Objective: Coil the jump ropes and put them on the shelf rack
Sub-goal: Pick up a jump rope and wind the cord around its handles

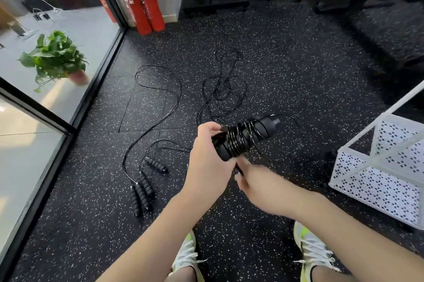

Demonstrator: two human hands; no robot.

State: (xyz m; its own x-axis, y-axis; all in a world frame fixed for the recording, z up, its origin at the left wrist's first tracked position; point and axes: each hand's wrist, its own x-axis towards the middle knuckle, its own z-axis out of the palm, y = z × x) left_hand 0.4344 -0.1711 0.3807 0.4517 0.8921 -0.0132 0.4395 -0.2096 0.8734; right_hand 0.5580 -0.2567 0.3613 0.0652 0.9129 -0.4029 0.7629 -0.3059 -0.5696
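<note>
At frame centre I saw my left hand gripping paired black ribbed handles wound with thin glossy cord; my blurred right hand, pinching something dark just below. Loose ropes sprawled over speckled rubber floor; perforated white rack right.

Black rubber floor with white speckles. Loose jump ropes sprawl on it, cords looping and tangling mid-floor. Four black ribbed handles lie clustered near glass wall. Two red fire extinguishers stand at far wall. White perforated shelf rack stands at right. Black equipment bases beyond.
</note>
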